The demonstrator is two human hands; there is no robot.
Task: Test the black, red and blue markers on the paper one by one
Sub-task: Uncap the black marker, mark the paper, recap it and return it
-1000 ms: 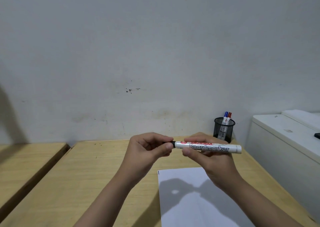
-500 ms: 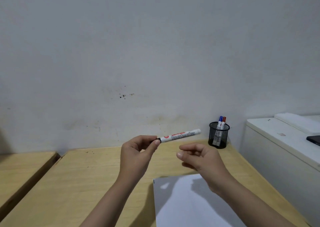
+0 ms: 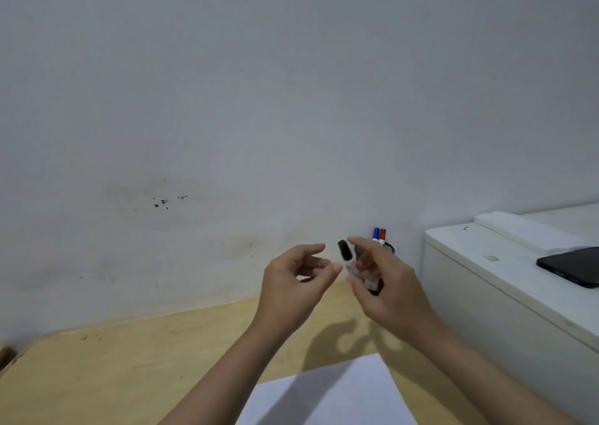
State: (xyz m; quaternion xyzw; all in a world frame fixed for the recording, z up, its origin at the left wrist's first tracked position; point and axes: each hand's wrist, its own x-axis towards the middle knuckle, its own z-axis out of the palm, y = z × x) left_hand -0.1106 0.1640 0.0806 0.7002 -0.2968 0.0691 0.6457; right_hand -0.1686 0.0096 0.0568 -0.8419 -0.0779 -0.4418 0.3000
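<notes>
Right hand (image 3: pixel 385 290): we hold the black marker (image 3: pixel 358 267) in curled fingers, raised above the bench (image 3: pixel 136 369); the grip is blurred, so we cannot tell exactly which fingers pinch it.
Marker axis: tilted, black cap end up and toward our left hand, the barrel running down into the right palm.
Left hand (image 3: pixel 295 287): loosely open and holding nothing, fingertips just beside the cap end.
Key relation: the cap lies directly right of the left fingertips, so we judge the left hand is the one placed to pull it off along the barrel's axis.
Paper (image 3: pixel 327 395): flat on the bench, below and nearer to us than both hands.
Blue marker (image 3: pixel 376 234) and red marker (image 3: pixel 382 234): upright in a holder just beyond the right hand, mostly hidden by it.
Stage: first marker, cap seemingly on.
</notes>
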